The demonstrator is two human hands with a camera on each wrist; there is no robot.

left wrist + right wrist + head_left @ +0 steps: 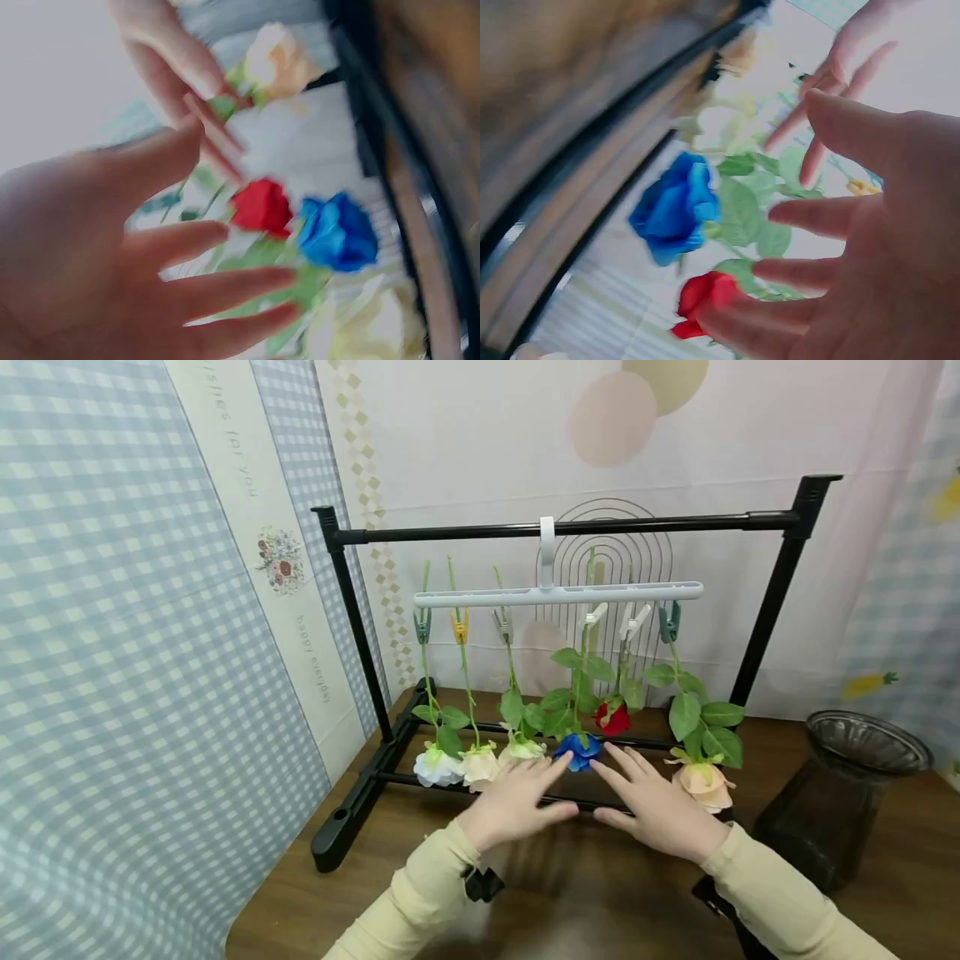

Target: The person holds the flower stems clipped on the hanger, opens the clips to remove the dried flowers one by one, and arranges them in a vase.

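Observation:
My left hand (517,802) and right hand (660,806) are held out side by side, fingers spread and nothing gripped. Between and just beyond their fingertips a blue rose (579,753) hangs head down. A red rose (613,718) hangs behind it, close to the right fingers in the right wrist view. On the left hang a white flower (437,767), a cream flower (480,766) and a pale yellow flower (522,747), the last partly behind my left fingers. A peach rose (705,787) hangs beyond my right hand. Coloured clips pinch the stems under a white hanger (480,597).
The hanger hooks over the top bar of a black rack (450,533) standing on a brown wooden table (285,910). A dark glass vase (825,810) stands to the right. Checked cloth (135,652) covers the left side, and a pale printed cloth hangs behind.

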